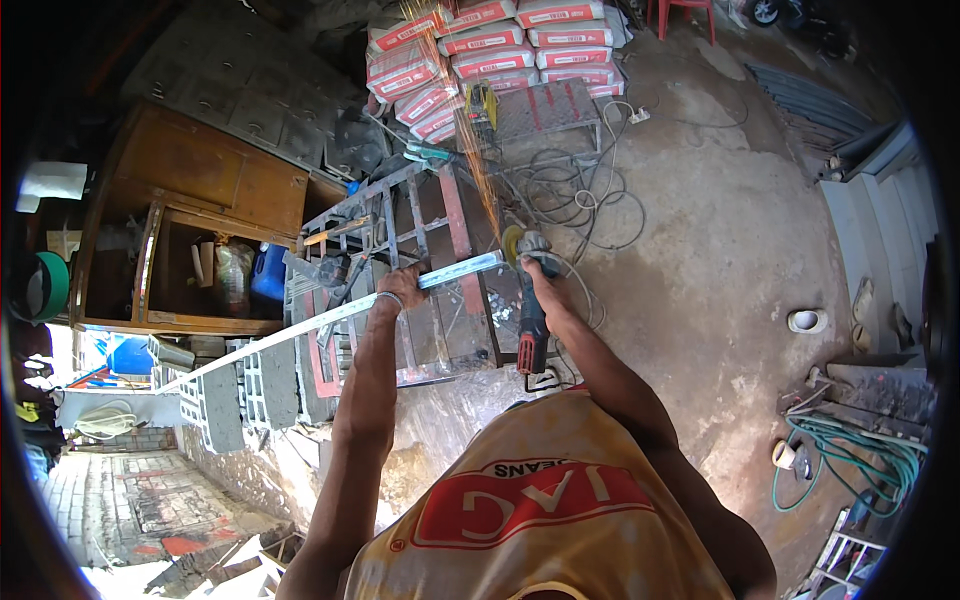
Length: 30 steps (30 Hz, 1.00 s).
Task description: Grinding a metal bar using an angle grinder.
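Observation:
A long, light-coloured metal bar [462, 270] runs from the far left to the middle of the view. My left hand [402, 287] is closed around it a short way from its right end. An angle grinder [531, 325] is gripped in my right hand [543, 288], its body pointing back toward me. The grinder's yellowish disc [512, 243] meets the bar's right end, and orange sparks [470, 150] stream away from there. Beneath the bar lies a welded metal frame [455, 215], partly red and partly grey.
Stacked cement bags [485, 45] stand at the back, near a low metal table [548, 108]. Cables [570, 190] loop across the concrete floor [690, 250]. Hollow blocks [215, 410] and a wooden cabinet [205, 190] are on the left. A green hose [850, 455] lies coiled at the right.

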Tool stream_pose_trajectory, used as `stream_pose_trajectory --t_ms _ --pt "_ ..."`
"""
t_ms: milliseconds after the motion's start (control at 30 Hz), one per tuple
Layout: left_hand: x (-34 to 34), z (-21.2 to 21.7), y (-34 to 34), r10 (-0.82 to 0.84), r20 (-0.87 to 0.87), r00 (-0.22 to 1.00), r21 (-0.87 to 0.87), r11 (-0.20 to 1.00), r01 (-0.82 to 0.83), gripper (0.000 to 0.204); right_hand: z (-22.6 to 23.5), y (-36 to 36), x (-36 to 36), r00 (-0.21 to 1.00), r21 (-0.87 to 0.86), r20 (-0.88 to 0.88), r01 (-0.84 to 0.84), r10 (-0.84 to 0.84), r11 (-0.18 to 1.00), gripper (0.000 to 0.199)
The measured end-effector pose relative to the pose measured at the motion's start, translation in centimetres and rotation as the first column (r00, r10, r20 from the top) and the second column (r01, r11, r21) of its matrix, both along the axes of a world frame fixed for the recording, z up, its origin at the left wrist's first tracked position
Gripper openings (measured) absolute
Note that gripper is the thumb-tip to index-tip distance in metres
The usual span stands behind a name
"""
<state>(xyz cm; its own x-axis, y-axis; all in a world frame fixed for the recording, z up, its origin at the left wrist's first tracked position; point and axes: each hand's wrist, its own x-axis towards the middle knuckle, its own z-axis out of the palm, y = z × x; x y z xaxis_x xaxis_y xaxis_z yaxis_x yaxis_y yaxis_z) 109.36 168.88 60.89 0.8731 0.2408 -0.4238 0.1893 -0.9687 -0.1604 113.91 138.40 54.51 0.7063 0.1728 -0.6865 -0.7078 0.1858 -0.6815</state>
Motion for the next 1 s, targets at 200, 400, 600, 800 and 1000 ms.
stream_pose_trajectory --t_ms 200,400,600,800,1000 --pt "0.2 0.8 -0.5 0.013 -0.033 0.999 -0.039 0.999 -0.014 0.048 1.1 -0.1 0.6 0.996 0.023 0.076 -0.049 0.047 0.999 0.063" --pt "0.2 0.4 0.3 0.019 -0.058 0.998 -0.074 0.997 -0.024 0.046 1.6 0.2 0.7 0.990 0.000 0.120 -0.073 0.072 0.997 0.057" --pt "0.2 -0.2 0.5 0.013 -0.035 0.999 -0.060 0.998 -0.015 0.047 1.2 0.4 0.8 0.999 -0.013 0.006 -0.031 0.031 0.999 0.057" --pt "0.5 0.4 -0.2 0.025 -0.056 0.998 -0.044 0.999 -0.027 0.046 1.7 0.3 1.1 0.993 0.031 0.113 -0.040 0.036 0.999 0.060" --pt "0.3 0.3 0.0 0.045 -0.056 0.997 -0.062 0.997 -0.048 0.046 1.3 0.3 0.5 0.997 -0.027 0.073 -0.033 0.035 0.999 0.059"
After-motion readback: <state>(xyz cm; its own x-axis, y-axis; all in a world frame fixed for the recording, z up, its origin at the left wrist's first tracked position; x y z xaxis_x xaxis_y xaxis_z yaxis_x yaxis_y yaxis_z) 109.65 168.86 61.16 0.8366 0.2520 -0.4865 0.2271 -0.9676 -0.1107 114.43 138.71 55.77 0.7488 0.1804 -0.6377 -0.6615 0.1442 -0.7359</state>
